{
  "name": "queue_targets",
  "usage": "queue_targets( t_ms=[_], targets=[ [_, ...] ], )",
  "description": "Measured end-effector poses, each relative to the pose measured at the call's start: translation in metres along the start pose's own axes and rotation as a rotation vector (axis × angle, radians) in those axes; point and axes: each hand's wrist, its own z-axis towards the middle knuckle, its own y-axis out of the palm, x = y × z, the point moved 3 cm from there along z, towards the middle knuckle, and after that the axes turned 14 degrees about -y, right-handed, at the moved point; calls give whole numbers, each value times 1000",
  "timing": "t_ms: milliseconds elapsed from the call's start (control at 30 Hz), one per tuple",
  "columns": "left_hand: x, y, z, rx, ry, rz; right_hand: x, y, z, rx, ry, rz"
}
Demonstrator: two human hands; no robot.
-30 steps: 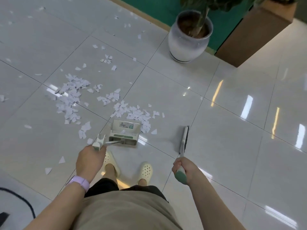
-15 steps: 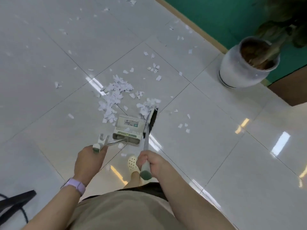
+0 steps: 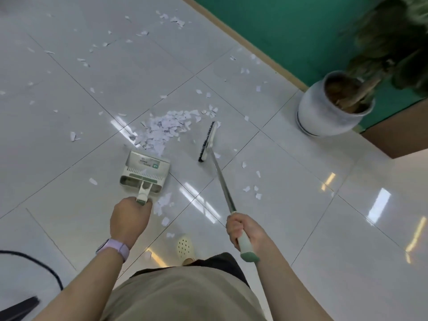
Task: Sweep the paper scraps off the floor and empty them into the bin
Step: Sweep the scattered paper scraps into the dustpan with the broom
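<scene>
A pile of white paper scraps (image 3: 165, 128) lies on the glossy tile floor just beyond the mouth of a pale dustpan (image 3: 145, 172). My left hand (image 3: 129, 217) grips the dustpan's handle and holds the pan flat on the floor. My right hand (image 3: 243, 229) grips the green-and-white grip of a broom. The broom's metal shaft runs up to its black-bristled head (image 3: 207, 142), which sits right of the pile, apart from it. Several loose scraps (image 3: 251, 188) are scattered right of the shaft, and more lie near my feet. No bin is in view.
A white pot with a plant (image 3: 333, 107) stands at the right by a green wall (image 3: 289, 31) and a brown cabinet (image 3: 398, 137). More scraps dot the far tiles. A black cable (image 3: 39, 262) curves at the lower left. My cream shoe (image 3: 185, 247) is between my arms.
The broom head has swung from beside the dustpan out to the right of the pile. The view has shifted, and the scraps lie bunched in front of the pan.
</scene>
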Motion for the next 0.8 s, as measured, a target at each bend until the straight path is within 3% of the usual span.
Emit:
queue_targets(
  t_ms=[100,400,600,800],
  targets=[
    [26,19,-5,-46,37,8,6,-35,-16,135,-132,-40],
    [98,94,-67,-147,212,126,-63,-172,-86,390,-321,296],
    [140,142,-119,-211,250,137,-117,-250,-132,527,-297,284],
    [157,169,-156,-218,227,186,-160,-271,-122,573,-193,110]
  ],
)
